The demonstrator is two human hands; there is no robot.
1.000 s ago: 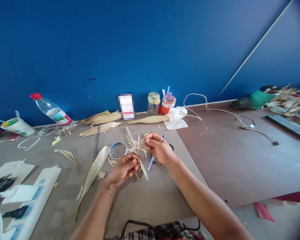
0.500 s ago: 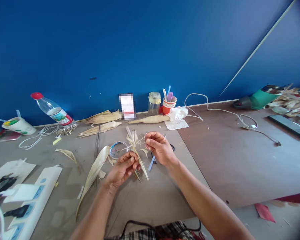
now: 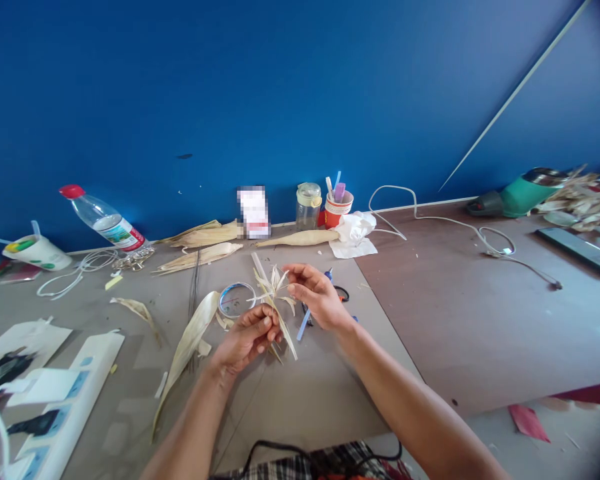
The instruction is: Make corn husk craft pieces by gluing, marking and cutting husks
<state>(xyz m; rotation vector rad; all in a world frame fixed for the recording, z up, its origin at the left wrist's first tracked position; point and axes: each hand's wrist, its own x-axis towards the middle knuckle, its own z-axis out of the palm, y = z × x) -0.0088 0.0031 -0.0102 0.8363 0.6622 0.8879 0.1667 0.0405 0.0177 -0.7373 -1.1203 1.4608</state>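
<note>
My left hand (image 3: 250, 335) is closed, its fingertips pinching the base of a corn husk flower (image 3: 274, 285). Pale, narrow petals spread out above those fingers, and longer husk strips hang below them. Just right of the petals is my right hand (image 3: 316, 295), thumb and forefinger apart; whether it touches a petal tip is hard to see. Behind the left hand lies a roll of tape (image 3: 221, 303). A light blue stick (image 3: 304, 325) and scissors with an orange and black handle (image 3: 342, 293) are partly hidden by the right hand.
A long corn husk (image 3: 187, 340) and thin dark wires (image 3: 195, 280) lie to the left, near a white power strip (image 3: 87, 387). Along the wall stand a tilted water bottle (image 3: 107, 223), a jar (image 3: 309, 207) and paper cups (image 3: 339, 212). A phone (image 3: 580, 250) rests far right.
My right hand's thumb and forefinger have parted from their pinch at the petals. The petals now stand more upright and gathered. My left hand keeps its hold.
</note>
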